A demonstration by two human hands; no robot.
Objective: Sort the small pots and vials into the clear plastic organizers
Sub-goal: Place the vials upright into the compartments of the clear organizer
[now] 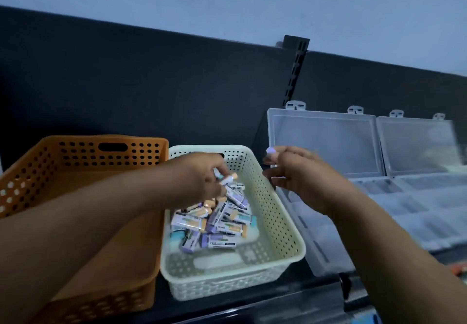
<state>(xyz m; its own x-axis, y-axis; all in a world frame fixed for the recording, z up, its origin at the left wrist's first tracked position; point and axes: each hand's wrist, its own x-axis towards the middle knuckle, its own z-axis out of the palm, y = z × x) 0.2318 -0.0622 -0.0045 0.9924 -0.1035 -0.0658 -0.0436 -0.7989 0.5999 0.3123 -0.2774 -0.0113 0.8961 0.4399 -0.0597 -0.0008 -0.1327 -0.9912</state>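
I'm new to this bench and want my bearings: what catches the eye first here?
First, the pile of small labelled vials in the cream basket at centre, where the left hand grips a few. Left of it stands an orange basket. To the right, two clear organizers lie with lids open, and the right hand shows blurred at the nearer one's left edge.

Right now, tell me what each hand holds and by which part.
The left hand pinches a small vial by its white body, orange cap poking out. The right hand looks empty, though it is blurred.
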